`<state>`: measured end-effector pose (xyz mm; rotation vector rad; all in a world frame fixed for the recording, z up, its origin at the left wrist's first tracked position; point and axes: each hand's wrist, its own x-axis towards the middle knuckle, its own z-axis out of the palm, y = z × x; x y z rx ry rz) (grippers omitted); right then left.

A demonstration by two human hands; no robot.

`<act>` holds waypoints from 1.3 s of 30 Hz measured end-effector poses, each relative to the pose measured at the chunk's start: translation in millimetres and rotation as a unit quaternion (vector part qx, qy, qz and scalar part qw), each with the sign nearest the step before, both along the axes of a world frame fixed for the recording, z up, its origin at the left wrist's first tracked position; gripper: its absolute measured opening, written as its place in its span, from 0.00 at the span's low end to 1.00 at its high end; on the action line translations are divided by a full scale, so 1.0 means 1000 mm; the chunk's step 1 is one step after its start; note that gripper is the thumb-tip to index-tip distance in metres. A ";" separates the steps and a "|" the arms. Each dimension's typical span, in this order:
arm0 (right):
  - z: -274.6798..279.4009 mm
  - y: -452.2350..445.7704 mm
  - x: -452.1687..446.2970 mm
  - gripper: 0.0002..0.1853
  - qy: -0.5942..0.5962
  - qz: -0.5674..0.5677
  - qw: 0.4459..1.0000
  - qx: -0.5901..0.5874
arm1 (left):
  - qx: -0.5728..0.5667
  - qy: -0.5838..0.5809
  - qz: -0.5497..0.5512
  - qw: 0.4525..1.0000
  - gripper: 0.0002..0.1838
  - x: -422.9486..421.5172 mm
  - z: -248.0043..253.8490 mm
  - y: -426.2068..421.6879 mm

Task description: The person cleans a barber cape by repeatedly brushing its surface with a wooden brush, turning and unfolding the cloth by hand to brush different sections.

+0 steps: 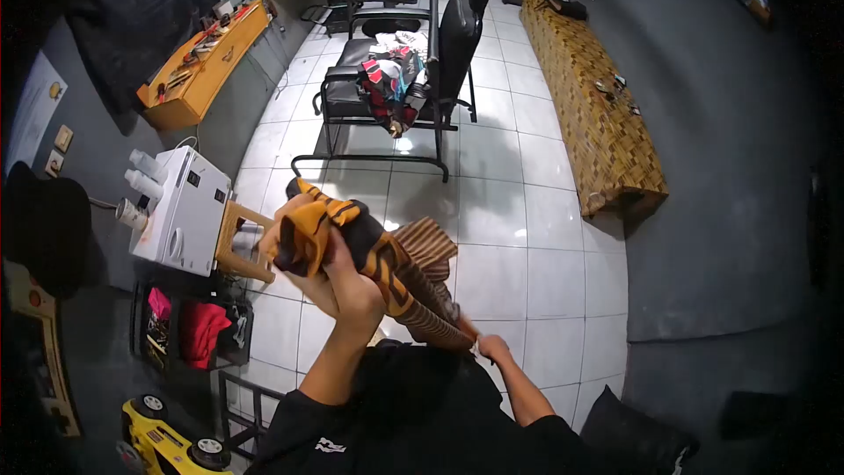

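Observation:
An orange and black shirt with thin brown stripes is stretched diagonally in front of my body. My left hand is closed around its bunched upper end, and the cloth covers part of the fingers. Down at the right, my right hand is closed on the lower striped end, close to my waist. A striped flap that looks like a sleeve hangs loose between the two hands. Beyond the shirt, a pile of mixed clothes lies on the seat of a black chair.
On the left are a white cabinet with bottles on top, a wooden stool, a black crate with red cloth, and a yellow toy car. A woven-pattern bench runs along the right wall. White tiles cover the floor.

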<state>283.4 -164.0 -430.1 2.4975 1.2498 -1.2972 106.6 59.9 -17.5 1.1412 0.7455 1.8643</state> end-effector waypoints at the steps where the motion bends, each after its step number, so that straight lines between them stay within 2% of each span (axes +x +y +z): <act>1: -0.004 0.001 0.007 0.26 0.017 -0.028 0.999 -0.001 | -0.006 0.025 -0.022 0.999 0.16 0.002 0.004 -0.002; 3: 0.001 0.016 0.019 0.28 -0.088 -0.021 0.971 0.223 | 0.091 0.080 -0.083 0.989 0.20 0.004 -0.008 0.004; 4: 0.030 0.034 0.019 0.28 -0.038 -0.093 0.954 0.282 | -0.011 0.061 -0.136 0.989 0.23 0.008 -0.008 -0.006; 5: 0.076 0.057 0.015 0.29 0.012 -0.164 0.926 0.340 | 0.039 0.043 -0.144 0.988 0.23 0.018 -0.008 -0.008; 6: 0.140 0.076 0.004 0.25 0.183 -0.275 0.884 0.331 | 0.096 0.126 -0.129 0.979 0.23 0.019 -0.013 -0.006; 7: 0.199 0.088 -0.012 0.21 0.347 -0.374 0.803 0.308 | 0.151 0.208 -0.112 0.960 0.23 0.019 -0.019 -0.004; 9: 0.254 0.095 -0.033 0.19 0.547 -0.335 0.688 0.338 | 0.220 0.225 -0.131 0.940 0.24 0.026 -0.030 -0.004; 10: 0.248 0.098 -0.048 0.19 0.334 -0.176 0.769 0.516 | 0.234 0.263 -0.118 0.928 0.24 0.027 -0.029 -0.006; 11: 0.246 0.098 -0.060 0.19 0.342 -0.130 0.770 0.522 | 0.248 0.301 -0.105 0.915 0.24 0.029 -0.028 -0.008; 12: 0.244 0.098 -0.071 0.19 0.350 -0.084 0.769 0.528 | 0.255 0.224 -0.143 0.930 0.24 0.034 -0.031 -0.007; 13: 0.248 0.096 -0.080 0.18 0.585 -0.162 0.702 0.371 | 0.253 0.252 -0.120 0.927 0.24 0.032 -0.026 -0.006; 14: 0.229 0.096 -0.088 0.16 0.540 -0.206 0.735 0.356 | 0.250 0.279 -0.096 0.922 0.24 0.027 -0.018 -0.005; 15: 0.203 0.093 -0.087 0.18 0.419 -0.124 0.809 0.393 | 0.247 0.307 -0.071 0.917 0.23 0.022 -0.012 -0.004; 16: 0.174 0.092 -0.081 0.20 0.288 -0.038 0.860 0.420 | 0.201 0.221 -0.111 0.948 0.23 0.020 -0.010 -0.005; 17: 0.145 0.088 -0.074 0.22 0.148 0.049 0.886 0.436 | 0.223 0.127 -0.134 0.957 0.23 0.018 -0.011 0.001; 19: 0.086 0.056 -0.055 0.19 0.084 0.123 0.970 0.190 | 0.196 0.190 -0.090 0.958 0.24 0.008 -0.005 0.001; 21: 0.000 0.019 -0.036 0.20 0.048 0.145 0.987 -0.041 | 0.171 0.179 -0.091 0.965 0.24 0.006 -0.009 0.001; 23: -0.018 -0.015 -0.024 0.20 0.006 0.092 0.996 -0.009 | 0.171 0.136 -0.106 0.970 0.21 0.008 -0.017 0.005; 26: -0.040 -0.017 -0.010 0.23 -0.044 0.074 0.985 0.147 | 0.205 0.271 -0.142 0.930 0.22 -0.001 -0.014 0.017; 27: -0.015 -0.002 -0.006 0.25 -0.022 -0.003 0.986 0.166 | 0.179 0.275 -0.166 0.930 0.21 -0.001 -0.014 0.018; 28: -0.013 0.010 -0.004 0.26 -0.081 -0.027 0.943 0.321 | 0.185 0.315 -0.158 0.917 0.19 -0.001 -0.010 0.019; 29: 0.013 0.029 -0.001 0.25 0.048 -0.154 0.928 0.335 | 0.192 0.354 -0.151 0.903 0.18 -0.001 -0.006 0.019; 30: 0.065 0.053 -0.005 0.24 0.175 -0.277 0.882 0.339 | 0.193 0.370 -0.146 0.897 0.18 -0.001 -0.007 0.018; 31: 0.162 0.076 -0.021 0.23 0.360 -0.384 0.782 0.334 | 0.194 0.386 -0.142 0.891 0.19 0.000 -0.007 0.017; 33: 0.245 0.090 -0.031 0.22 0.498 -0.385 0.681 0.374 | 0.174 0.393 -0.130 0.894 0.19 0.002 -0.010 0.013; 35: 0.268 0.097 -0.045 0.21 0.540 -0.300 0.641 0.455 | 0.131 0.373 -0.107 0.913 0.19 0.010 -0.012 0.003; 36: 0.260 0.097 -0.052 0.21 0.521 -0.251 0.667 0.470 | 0.122 0.327 -0.119 0.930 0.21 0.016 -0.002 -0.003; 37: 0.247 0.097 -0.059 0.20 0.498 -0.201 0.691 0.483 | 0.125 0.351 -0.116 0.921 0.22 0.016 0.004 -0.006; 39: 0.206 0.098 -0.071 0.19 0.397 -0.175 0.778 0.454 | 0.131 0.397 -0.110 0.902 0.23 0.016 0.010 -0.007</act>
